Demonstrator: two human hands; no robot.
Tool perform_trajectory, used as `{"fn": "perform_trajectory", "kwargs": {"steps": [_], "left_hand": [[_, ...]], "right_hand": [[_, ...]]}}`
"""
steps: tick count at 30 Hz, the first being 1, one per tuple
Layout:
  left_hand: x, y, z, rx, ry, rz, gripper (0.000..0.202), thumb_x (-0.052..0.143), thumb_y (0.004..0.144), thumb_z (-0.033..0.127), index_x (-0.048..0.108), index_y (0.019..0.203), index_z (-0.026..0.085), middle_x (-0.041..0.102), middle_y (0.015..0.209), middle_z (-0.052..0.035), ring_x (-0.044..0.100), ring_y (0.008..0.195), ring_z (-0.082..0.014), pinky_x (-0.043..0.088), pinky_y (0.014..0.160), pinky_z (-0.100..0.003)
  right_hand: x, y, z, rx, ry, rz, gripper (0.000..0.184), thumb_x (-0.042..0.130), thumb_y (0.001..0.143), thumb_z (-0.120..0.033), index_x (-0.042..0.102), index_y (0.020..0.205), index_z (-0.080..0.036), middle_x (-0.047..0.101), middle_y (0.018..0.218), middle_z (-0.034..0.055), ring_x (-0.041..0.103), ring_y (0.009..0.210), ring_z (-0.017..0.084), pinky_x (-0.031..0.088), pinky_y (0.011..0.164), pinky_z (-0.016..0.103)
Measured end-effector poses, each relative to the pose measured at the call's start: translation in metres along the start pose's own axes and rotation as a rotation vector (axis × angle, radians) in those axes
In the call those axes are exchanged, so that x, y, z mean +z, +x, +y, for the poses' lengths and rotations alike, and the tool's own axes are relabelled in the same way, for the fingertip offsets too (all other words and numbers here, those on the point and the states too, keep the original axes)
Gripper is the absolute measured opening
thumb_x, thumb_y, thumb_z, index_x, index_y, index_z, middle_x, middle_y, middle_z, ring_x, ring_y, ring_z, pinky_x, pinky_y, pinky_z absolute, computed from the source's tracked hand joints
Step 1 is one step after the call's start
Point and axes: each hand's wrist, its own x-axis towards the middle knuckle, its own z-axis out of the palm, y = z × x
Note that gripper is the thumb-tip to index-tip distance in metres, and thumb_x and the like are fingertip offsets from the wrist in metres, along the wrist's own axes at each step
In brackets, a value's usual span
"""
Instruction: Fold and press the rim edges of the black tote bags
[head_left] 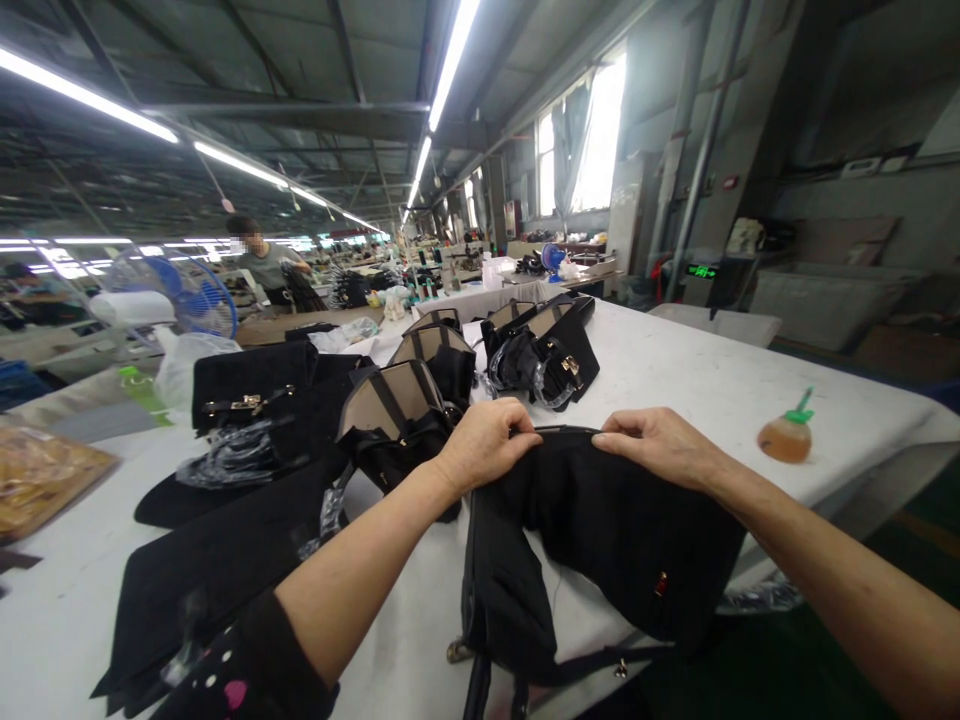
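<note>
A black fabric bag (607, 530) lies spread at the table's near edge, with a small zipper pull low on its right side and straps hanging below. My left hand (495, 435) pinches the bag's upper edge on the left. A short way to the right, my right hand (652, 445) grips the same edge between thumb and fingers. Between the two hands the edge runs nearly straight. Just beyond my left hand sits a black bag with a beige inside (394, 400), and behind it stand more of the same kind.
Black bags with plastic-wrapped handles (247, 400) are piled on the left of the white table (675, 370). A small bottle of amber liquid with a green spout (786, 436) stands at the right. A blue fan (195, 295) and a person (266, 265) are farther back.
</note>
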Motion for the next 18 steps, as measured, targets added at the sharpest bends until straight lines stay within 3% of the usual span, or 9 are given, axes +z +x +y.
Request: {"fn": "perform_trajectory", "kwargs": {"steps": [5,8,12,18], "left_hand": [[0.002,0.004,0.004,-0.027,0.061,0.007,0.011,0.064,0.077,0.018,0.059,0.067,0.016,0.063,0.075,-0.0015,0.058,0.073,-0.0141,0.045,0.066,-0.025],[0.003,0.004,0.005,-0.034,0.088,0.015,0.010,0.063,0.076,0.017,0.059,0.067,0.016,0.063,0.075,-0.0014,0.058,0.072,-0.0141,0.044,0.065,-0.025],[0.003,0.003,0.003,-0.037,0.085,0.018,0.009,0.062,0.076,0.017,0.059,0.067,0.017,0.062,0.075,-0.0013,0.058,0.073,-0.0141,0.044,0.064,-0.024],[0.003,0.001,0.001,-0.027,0.085,0.022,0.011,0.063,0.077,0.019,0.058,0.067,0.017,0.062,0.075,-0.0008,0.058,0.072,-0.0137,0.042,0.064,-0.024]], "right_hand": [[0.004,0.008,-0.006,-0.088,0.007,0.072,0.027,0.058,0.079,-0.033,0.069,0.102,-0.023,0.071,0.089,0.0004,0.062,0.082,0.017,0.044,0.075,0.028],[0.008,0.017,-0.010,-0.123,-0.024,0.076,0.024,0.057,0.079,-0.027,0.071,0.098,-0.023,0.072,0.090,0.0003,0.063,0.082,0.017,0.045,0.076,0.028],[0.016,0.030,-0.015,-0.134,-0.003,0.055,0.023,0.062,0.077,-0.036,0.072,0.093,-0.022,0.071,0.081,-0.0001,0.063,0.076,0.017,0.045,0.069,0.027],[0.022,0.038,-0.020,-0.116,0.085,0.009,0.024,0.065,0.074,-0.038,0.072,0.090,-0.021,0.069,0.076,-0.0005,0.061,0.072,0.016,0.044,0.063,0.026]]}}
